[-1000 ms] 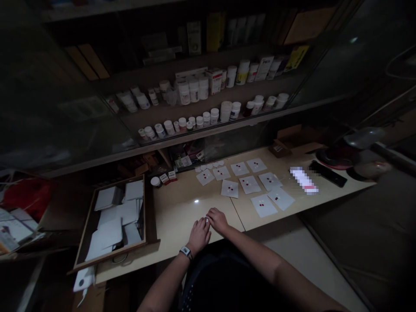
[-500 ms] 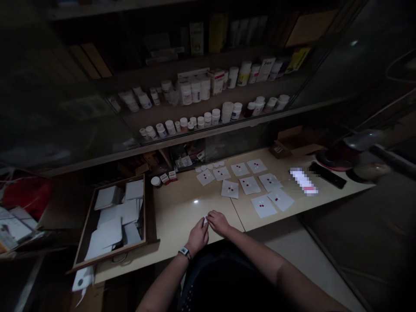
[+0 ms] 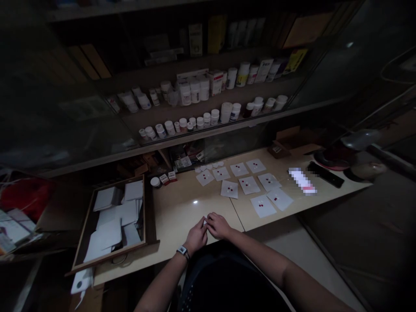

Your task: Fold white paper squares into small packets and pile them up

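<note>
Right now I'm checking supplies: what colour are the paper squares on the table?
The paper squares are white, best seen in the head view.

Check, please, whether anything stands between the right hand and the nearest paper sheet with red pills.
Nothing visible stands in the way: only flat tabletop lies between the right hand and that paper sheet.

Your left forearm (image 3: 162,279) enters from seven o'clock, your right forearm (image 3: 264,258) from four. Your left hand (image 3: 196,237) points toward one o'clock, your right hand (image 3: 218,225) toward ten, bent fingers (image 3: 211,216) pinched close together.
</note>
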A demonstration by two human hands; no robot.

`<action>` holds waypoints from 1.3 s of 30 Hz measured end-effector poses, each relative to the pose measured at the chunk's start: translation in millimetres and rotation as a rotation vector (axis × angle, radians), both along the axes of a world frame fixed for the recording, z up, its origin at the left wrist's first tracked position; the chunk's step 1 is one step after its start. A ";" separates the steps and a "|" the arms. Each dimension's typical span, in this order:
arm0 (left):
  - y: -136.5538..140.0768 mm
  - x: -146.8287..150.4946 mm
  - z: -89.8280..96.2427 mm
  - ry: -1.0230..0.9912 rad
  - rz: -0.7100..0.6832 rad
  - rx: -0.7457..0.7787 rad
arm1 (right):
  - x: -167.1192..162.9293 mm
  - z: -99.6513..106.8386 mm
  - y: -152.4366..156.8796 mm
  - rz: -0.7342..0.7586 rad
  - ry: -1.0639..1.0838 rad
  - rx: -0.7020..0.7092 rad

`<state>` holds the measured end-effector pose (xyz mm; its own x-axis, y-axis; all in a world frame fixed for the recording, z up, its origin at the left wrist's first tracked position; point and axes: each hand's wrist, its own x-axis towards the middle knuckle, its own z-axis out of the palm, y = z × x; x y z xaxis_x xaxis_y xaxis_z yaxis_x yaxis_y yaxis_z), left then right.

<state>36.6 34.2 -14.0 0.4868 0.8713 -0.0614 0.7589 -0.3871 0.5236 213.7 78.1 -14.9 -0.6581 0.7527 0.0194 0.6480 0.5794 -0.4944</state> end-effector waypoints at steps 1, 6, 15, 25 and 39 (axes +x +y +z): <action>0.4 -0.8 -0.2 0.006 -0.013 -0.003 | 0.2 1.1 -0.9 0.001 0.009 -0.009; -1.8 -4.0 -8.5 0.063 -0.102 0.013 | 0.4 0.3 -1.2 -0.042 0.074 -0.091; -7.4 -11.5 -23.5 0.247 -0.222 0.052 | 3.8 -7.5 7.6 -0.116 0.105 -0.219; -7.2 -8.4 -2.9 0.369 -0.237 0.047 | 6.2 -0.1 2.3 0.056 -0.183 -0.029; 12.4 -13.6 5.2 0.389 -0.191 0.123 | 22.8 -15.2 2.1 0.185 -0.034 0.017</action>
